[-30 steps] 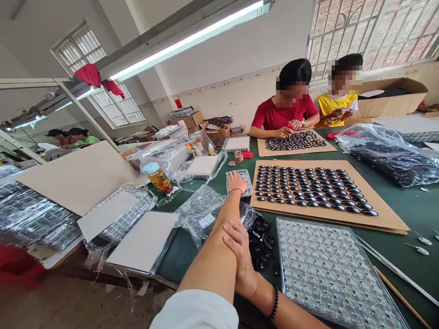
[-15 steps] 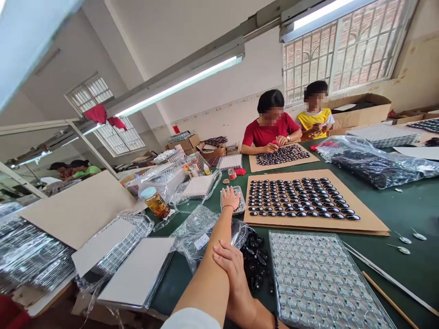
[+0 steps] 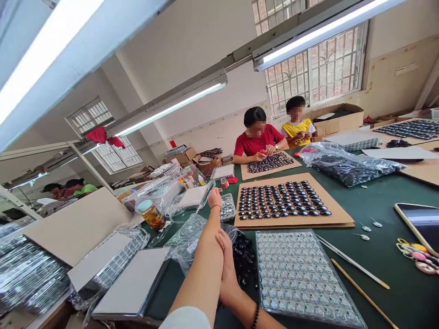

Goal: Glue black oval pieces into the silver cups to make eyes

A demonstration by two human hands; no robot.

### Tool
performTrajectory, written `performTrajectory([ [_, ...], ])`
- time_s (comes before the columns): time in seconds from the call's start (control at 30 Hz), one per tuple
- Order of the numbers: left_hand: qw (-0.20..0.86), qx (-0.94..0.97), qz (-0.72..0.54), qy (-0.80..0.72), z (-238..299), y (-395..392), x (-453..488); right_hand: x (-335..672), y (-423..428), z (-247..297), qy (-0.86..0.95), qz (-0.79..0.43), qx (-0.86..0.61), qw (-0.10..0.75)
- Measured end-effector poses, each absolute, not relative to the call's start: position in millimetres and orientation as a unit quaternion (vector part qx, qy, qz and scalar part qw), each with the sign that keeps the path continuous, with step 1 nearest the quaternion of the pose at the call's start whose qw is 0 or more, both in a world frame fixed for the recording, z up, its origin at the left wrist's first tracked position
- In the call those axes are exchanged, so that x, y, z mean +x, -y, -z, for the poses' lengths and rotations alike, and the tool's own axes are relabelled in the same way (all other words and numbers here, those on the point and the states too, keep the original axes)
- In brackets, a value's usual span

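My left hand [image 3: 215,198] hovers beside a small clear plastic tray [image 3: 235,211] of silvery pieces [image 3: 226,210]; I can't tell its grip. Right hand [image 3: 224,258] lies flat, released, on my left forearm [image 3: 205,262].

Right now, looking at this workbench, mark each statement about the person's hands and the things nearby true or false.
1. The right hand lies on the left forearm. True.
2. The left hand holds the jar. False: it is stretched out beside the small clear tray; the jar stands apart, further left.
3. The black pieces on the cardboard sheet lie in rows. True.
4. The large clear tray sits on top of the cardboard sheet. False: it lies on the green table, on the person's side of the sheet.
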State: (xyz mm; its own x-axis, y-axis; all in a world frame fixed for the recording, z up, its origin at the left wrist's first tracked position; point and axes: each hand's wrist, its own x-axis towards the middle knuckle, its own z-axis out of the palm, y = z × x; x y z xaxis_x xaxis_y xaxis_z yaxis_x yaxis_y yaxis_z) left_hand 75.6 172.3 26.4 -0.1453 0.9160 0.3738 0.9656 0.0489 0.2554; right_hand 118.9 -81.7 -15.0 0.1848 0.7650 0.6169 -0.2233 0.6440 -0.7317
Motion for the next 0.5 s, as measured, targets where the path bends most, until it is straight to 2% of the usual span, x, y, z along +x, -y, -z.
performTrajectory([
  [0.13,0.043,-0.619,0.258,0.741,-35,-175,87,119,71,9,0.332,-0.608,-0.178,0.699],
  [0.23,0.043,-0.581,0.279,0.763,-31,-175,89,123,70,1,0.182,-0.732,-0.130,0.643],
  [0.37,0.040,-0.517,0.303,0.800,-21,-177,88,126,76,-2,0.069,-0.826,-0.090,0.552],
  [0.5,0.033,-0.478,0.306,0.823,-11,-185,98,134,72,1,-0.010,-0.840,-0.079,0.537],
])
